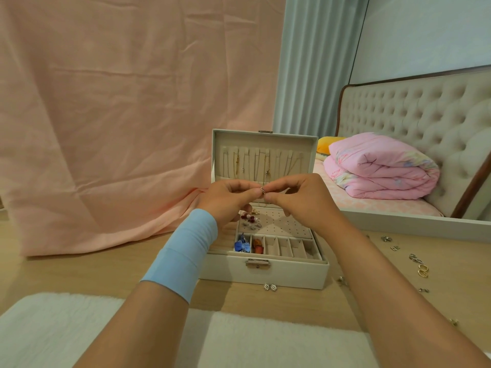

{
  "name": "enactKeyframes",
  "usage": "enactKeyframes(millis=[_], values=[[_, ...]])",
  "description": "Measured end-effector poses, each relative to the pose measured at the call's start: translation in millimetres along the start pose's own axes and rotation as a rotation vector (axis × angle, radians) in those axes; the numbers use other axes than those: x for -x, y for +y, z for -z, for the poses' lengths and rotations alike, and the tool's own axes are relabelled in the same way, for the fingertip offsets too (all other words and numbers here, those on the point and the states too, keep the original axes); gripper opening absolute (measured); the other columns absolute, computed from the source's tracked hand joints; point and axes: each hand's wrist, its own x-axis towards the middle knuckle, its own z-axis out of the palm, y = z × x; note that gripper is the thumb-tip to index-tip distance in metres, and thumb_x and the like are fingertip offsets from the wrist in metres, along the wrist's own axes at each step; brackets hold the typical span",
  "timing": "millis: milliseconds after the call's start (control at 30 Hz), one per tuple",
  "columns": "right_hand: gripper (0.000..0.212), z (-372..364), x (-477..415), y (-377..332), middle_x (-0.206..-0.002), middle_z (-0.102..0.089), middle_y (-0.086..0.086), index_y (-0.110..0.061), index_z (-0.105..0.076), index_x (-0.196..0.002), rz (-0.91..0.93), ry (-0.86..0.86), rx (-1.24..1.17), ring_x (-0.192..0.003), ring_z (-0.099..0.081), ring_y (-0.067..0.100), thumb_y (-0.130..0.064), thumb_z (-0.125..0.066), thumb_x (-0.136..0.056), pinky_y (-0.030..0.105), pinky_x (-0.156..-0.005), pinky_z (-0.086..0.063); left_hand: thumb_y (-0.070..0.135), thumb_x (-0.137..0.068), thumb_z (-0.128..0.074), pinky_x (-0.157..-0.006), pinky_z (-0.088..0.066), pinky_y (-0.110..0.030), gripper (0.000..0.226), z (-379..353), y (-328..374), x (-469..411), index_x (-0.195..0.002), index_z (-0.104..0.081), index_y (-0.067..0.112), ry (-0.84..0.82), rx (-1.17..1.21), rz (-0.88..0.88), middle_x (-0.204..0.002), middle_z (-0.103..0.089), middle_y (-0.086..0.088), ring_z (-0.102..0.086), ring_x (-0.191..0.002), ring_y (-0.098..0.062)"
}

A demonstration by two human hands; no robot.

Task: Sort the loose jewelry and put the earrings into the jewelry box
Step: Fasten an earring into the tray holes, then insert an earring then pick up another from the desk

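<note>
Left hand [228, 201] and right hand [299, 201] both pinch one tiny earring [262, 192], jewelry box [292, 274] at six o'clock. Probably light and slippy; hold its edges.

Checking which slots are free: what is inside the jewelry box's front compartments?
A blue bow fills the leftmost slot, an orange piece the next; the others show bare lining. The left hand covers the jewelry box's rear left corner.

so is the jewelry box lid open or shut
Open: the jewelry box lid stands upright, necklaces hang inside it and the compartments below are exposed.
</note>
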Motion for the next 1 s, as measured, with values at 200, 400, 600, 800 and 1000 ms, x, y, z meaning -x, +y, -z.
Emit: enactKeyframes(millis=[200, 400, 600, 800, 1000], values=[[0.014, 0, -1, 4, -0.066, -0.073, -0.013, -0.035, -0.081, -0.081, -0.045, -0.018, 0.017, -0.044, -0.055, 0.001, -0.022, -0.085, -0.08, 0.012, -0.05, -0.045, 0.032, -0.086, -0.073, -0.055, -0.046, -0.013, 0.004, 1, 0, 0, -0.087, -0.076, 0.033, -0.023, -0.127, -0.056, -0.079, -0.073, 0.019, -0.062, -0.063, 0.008], [0.032, -2, 2, 18, -0.073, -0.069, -0.032, -0.049, -0.071, -0.059, -0.121, -0.261, 0.416, -0.076, -0.065, -0.007, -0.028, -0.087, -0.076, 0.021, -0.069, -0.051, 0.031, -0.086, -0.071, -0.06, -0.038, -0.012, 0.011, 5, 2, 0, -0.082, -0.074, 0.041, -0.134, -0.796, -0.11, -0.085, -0.067, 0.025, -0.056, -0.072, 0.007], [0.024, -4, 3, 22, -0.074, -0.067, -0.035, -0.048, -0.071, -0.061, -0.089, -0.265, 0.503, -0.077, -0.061, -0.013, -0.037, -0.086, -0.075, 0.018, -0.061, -0.045, 0.028, -0.088, -0.068, -0.059, -0.038, -0.013, 0.016, -1, 2, -2, -0.088, -0.075, 0.043, -0.251, -0.907, -0.125, -0.087, -0.066, 0.024, -0.056, -0.073, 0.004], [0.016, 0, 5, 27, -0.078, -0.073, -0.023, -0.038, -0.078, -0.073, -0.066, -0.296, 0.327, -0.076, -0.064, -0.007, -0.025, -0.085, -0.08, 0.019, -0.068, -0.045, 0.026, -0.087, -0.07, -0.059, -0.04, -0.012, 0.014, -2, 1, -4, -0.089, -0.077, 0.038, -0.265, -0.885, -0.116, -0.083, -0.066, 0.023, -0.058, -0.073, 0.004], [0.017, -4, 7, 30, -0.077, -0.073, -0.023, -0.039, -0.078, -0.075, -0.095, -0.285, 0.282, -0.071, -0.062, -0.01, -0.024, -0.085, -0.081, 0.018, -0.065, -0.044, 0.027, -0.086, -0.071, -0.056, -0.034, -0.009, 0.014, 0, -1, -3, -0.093, -0.074, 0.039, -0.228, -0.875, -0.139, -0.083, -0.06, 0.025, -0.054, -0.071, 0.007]])
